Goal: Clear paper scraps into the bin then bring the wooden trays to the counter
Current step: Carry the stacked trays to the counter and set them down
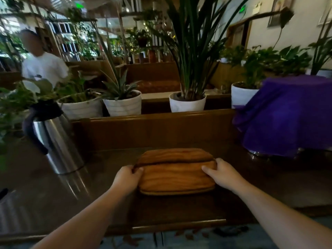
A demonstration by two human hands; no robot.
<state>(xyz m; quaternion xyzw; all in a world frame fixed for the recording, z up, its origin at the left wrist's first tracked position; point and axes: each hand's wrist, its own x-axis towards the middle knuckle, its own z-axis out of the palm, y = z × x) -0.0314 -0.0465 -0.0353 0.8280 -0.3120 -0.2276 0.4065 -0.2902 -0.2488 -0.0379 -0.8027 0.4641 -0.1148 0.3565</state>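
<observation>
A stack of light wooden trays (177,172), turned upside down, rests on the dark wooden counter (179,211) in front of me. My left hand (128,177) grips the stack's left end with the fingers curled around its edge. On the right end my right hand (220,174) holds the stack, thumb lying across the top tray. No paper scraps or bin are in view.
A steel thermos jug (53,139) stands at the left on the counter. Something covered by a purple cloth (285,115) sits at the right. White plant pots (186,102) line the ledge behind. A person in a white shirt (43,67) stands far left.
</observation>
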